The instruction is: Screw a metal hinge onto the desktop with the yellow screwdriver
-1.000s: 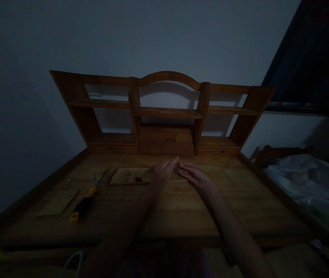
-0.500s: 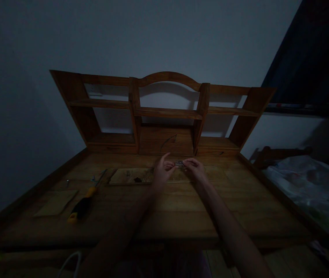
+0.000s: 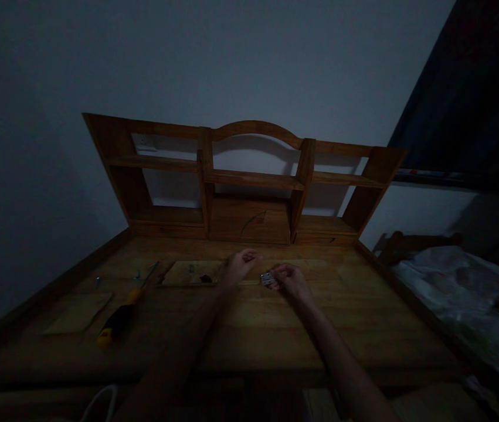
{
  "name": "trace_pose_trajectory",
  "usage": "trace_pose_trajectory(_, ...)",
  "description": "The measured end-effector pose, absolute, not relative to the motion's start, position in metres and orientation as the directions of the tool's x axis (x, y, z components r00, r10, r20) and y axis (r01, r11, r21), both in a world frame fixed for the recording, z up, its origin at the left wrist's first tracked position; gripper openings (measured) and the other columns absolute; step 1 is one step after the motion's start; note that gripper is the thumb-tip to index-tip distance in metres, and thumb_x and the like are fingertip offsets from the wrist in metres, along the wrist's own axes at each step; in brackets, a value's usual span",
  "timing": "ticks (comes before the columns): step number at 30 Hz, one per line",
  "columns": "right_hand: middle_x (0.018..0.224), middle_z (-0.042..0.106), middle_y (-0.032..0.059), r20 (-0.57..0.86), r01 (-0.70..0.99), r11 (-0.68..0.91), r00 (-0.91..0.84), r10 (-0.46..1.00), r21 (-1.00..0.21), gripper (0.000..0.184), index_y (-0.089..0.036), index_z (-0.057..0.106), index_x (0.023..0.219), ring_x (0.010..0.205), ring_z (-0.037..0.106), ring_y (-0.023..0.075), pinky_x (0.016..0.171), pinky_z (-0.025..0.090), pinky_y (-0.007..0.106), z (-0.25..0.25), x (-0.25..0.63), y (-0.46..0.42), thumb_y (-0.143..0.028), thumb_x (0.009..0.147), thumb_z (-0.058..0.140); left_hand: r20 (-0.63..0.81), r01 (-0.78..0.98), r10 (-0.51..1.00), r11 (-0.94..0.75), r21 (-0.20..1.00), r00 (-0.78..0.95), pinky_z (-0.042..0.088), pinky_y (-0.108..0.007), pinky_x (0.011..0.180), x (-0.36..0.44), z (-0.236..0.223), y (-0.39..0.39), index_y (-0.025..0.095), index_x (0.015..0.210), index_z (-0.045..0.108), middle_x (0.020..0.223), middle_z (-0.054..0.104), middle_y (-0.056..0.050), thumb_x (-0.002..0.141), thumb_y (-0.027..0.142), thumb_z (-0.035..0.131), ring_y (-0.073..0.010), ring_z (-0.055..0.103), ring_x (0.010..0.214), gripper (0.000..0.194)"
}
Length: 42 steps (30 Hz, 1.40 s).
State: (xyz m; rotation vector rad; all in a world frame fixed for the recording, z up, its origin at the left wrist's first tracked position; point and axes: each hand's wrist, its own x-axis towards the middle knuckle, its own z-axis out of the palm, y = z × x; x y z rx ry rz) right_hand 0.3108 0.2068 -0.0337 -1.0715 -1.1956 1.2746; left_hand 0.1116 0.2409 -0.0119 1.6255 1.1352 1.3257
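A small silvery metal hinge (image 3: 267,278) with holes in it is pinched in the fingers of my right hand (image 3: 291,280), low over the desk. Just up and to the left, my left hand (image 3: 241,264) is apart from the hinge. Its fingers are drawn together; whatever they may hold is too dark and small to make out. Beneath my left hand lies a long pale strip of board (image 3: 187,272) with a dark spot, partly covered by the hand and forearm.
On the left of the wooden desk (image 3: 267,340) lie a yellow-and-black screwdriver (image 3: 121,319), a thin flat piece (image 3: 77,313) and small screws (image 3: 98,281). A wooden shelf unit (image 3: 253,176) stands along the back. Plastic bags (image 3: 455,287) sit beyond the right edge.
My hands have come apart. The hinge, earlier between both hands, has moved down and nearer with my right hand and shows its flat face. The view has shifted slightly.
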Motion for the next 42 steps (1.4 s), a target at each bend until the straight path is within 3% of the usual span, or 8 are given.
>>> trace_pose_trajectory(5,0.067,0.07,0.0047,0.021,-0.102,0.018,-0.035,0.999,-0.995,0.03,-0.015,0.059,0.084,0.051,0.067,0.0201,0.049,0.055,0.028,-0.036,0.298,0.197,-0.036,0.071,0.076,0.294,0.186,0.907,-0.358,0.915,0.3,0.049,-0.028,0.08,0.104,-0.024,0.243,0.013,0.11,0.069,0.092,0.068,-0.008,0.071,0.046,0.082,-0.0163,0.062,0.085,0.052)
trace_pose_trajectory(14,0.07,0.07,0.0081,0.023,-0.026,0.023,-0.012,1.0,-0.999,0.033,-0.018,0.06,0.079,0.055,0.069,0.0244,0.052,0.059,0.033,-0.029,0.297,0.191,-0.044,0.067,0.077,0.317,0.287,0.884,-0.421,0.861,0.345,0.048,-0.034,0.09,0.098,-0.019,0.237,0.016,0.112,0.072,0.101,0.068,-0.009,0.061,0.034,0.087,-0.0221,0.064,0.097,0.056)
trace_pose_trajectory(19,0.074,0.071,0.0089,0.116,0.167,0.118,-0.022,0.993,-0.979,0.037,-0.018,0.059,0.093,0.057,0.07,0.0264,0.05,0.057,0.035,-0.024,0.298,0.182,-0.053,0.082,0.065,0.328,0.316,0.874,-0.444,0.838,0.358,0.049,-0.033,0.09,0.099,-0.016,0.235,0.015,0.113,0.072,0.104,0.069,-0.009,0.064,0.029,0.086,-0.0209,0.064,0.098,0.053)
trace_pose_trajectory(22,0.07,0.069,0.0096,0.26,0.387,0.252,-0.034,0.965,-0.887,0.043,-0.017,0.064,0.095,0.057,0.068,0.0259,0.053,0.054,0.035,-0.015,0.301,0.171,-0.056,0.096,0.048,0.321,0.335,0.871,-0.449,0.828,0.373,0.048,-0.034,0.092,0.098,-0.015,0.235,0.014,0.115,0.072,0.105,0.068,-0.01,0.066,0.03,0.086,-0.0219,0.064,0.1,0.053)
trace_pose_trajectory(25,0.091,0.071,0.0173,0.435,0.606,0.398,-0.095,0.896,-0.689,0.043,-0.016,0.072,0.092,0.088,0.069,0.0334,0.083,0.052,0.046,-0.004,0.307,0.161,-0.05,0.099,0.047,0.323,0.347,0.87,-0.454,0.821,0.373,0.048,-0.034,0.093,0.098,-0.017,0.236,0.016,0.114,0.073,0.106,0.068,-0.009,0.067,0.032,0.086,-0.0219,0.064,0.101,0.052)
trace_pose_trajectory(31,0.138,0.061,0.0102,0.476,0.639,0.676,-0.495,0.727,-0.368,0.04,-0.023,0.069,0.13,0.123,0.059,0.0313,0.109,0.042,0.045,-0.004,0.321,0.154,-0.042,0.096,0.061,0.327,0.342,0.87,-0.455,0.823,0.37,0.048,-0.036,0.094,0.097,-0.023,0.242,0.016,0.116,0.073,0.104,0.069,-0.01,0.063,0.038,0.088,-0.0238,0.064,0.099,0.06)
trace_pose_trajectory(37,0.142,0.057,0.0098,0.452,0.643,0.711,-0.565,0.69,-0.283,0.043,-0.022,0.06,0.142,0.128,0.058,0.0263,0.11,0.045,0.043,-0.014,0.328,0.158,-0.038,0.102,0.053,0.371,0.231,0.845,-0.477,0.848,0.386,0.05,-0.033,0.089,0.093,-0.028,0.244,0.015,0.113,0.073,0.103,0.069,-0.01,0.08,0.043,0.073,-0.0198,0.063,0.095,0.043)
trace_pose_trajectory(42,0.142,0.057,0.0085,0.46,0.646,0.714,-0.564,0.685,-0.271,0.042,-0.024,0.06,0.142,0.128,0.058,0.0254,0.111,0.045,0.042,-0.016,0.328,0.158,-0.037,0.103,0.052,0.394,0.29,0.838,-0.511,0.809,0.376,0.05,-0.032,0.089,0.093,-0.028,0.244,0.015,0.11,0.073,0.101,0.069,-0.009,0.078,0.043,0.077,-0.02,0.064,0.095,0.043)
